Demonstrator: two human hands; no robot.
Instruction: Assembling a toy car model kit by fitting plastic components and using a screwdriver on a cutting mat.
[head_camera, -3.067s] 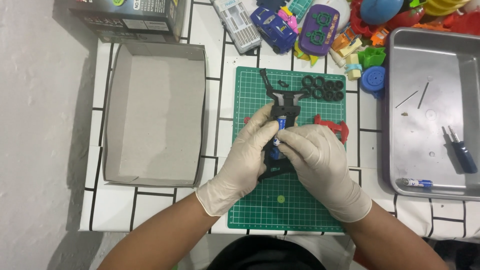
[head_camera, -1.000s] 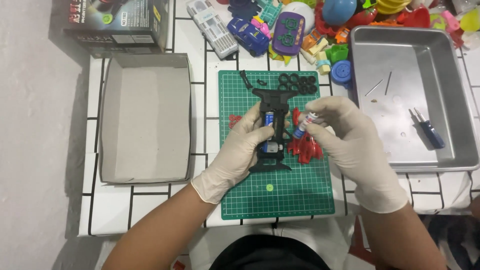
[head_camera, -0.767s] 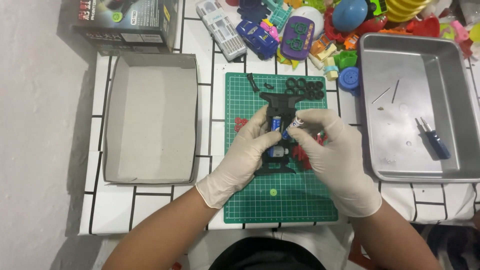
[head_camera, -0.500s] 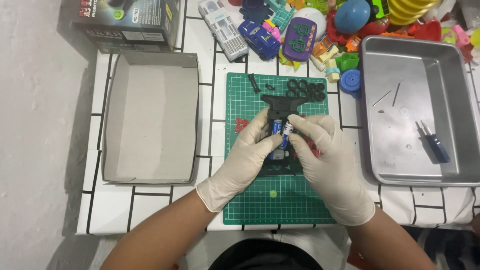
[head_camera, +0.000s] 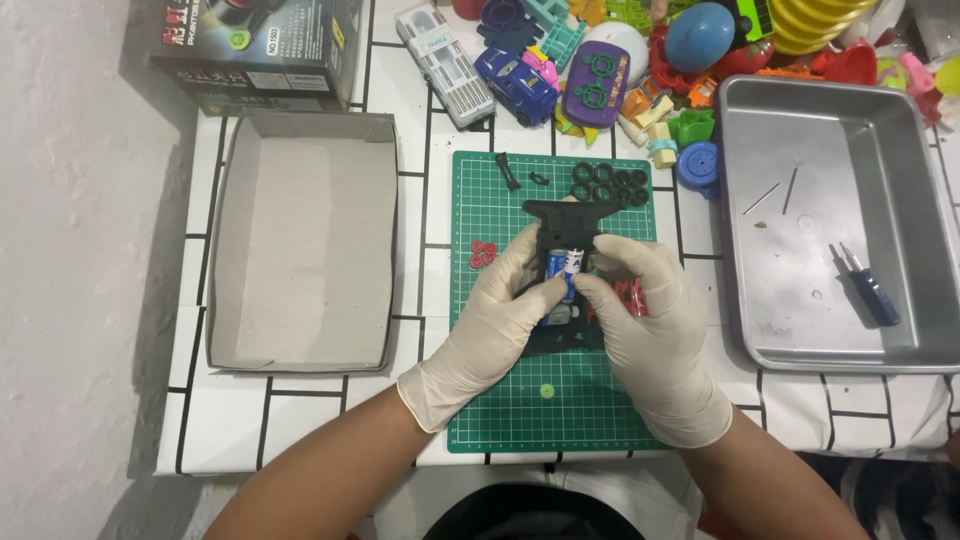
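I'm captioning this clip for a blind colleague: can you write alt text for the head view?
Two gloved hands, left and right, press a blue battery into a black toy chassis on a green cutting mat. An open cardboard box lies to the left, a metal tray holding a screwdriver to the right, and colourful toys behind.
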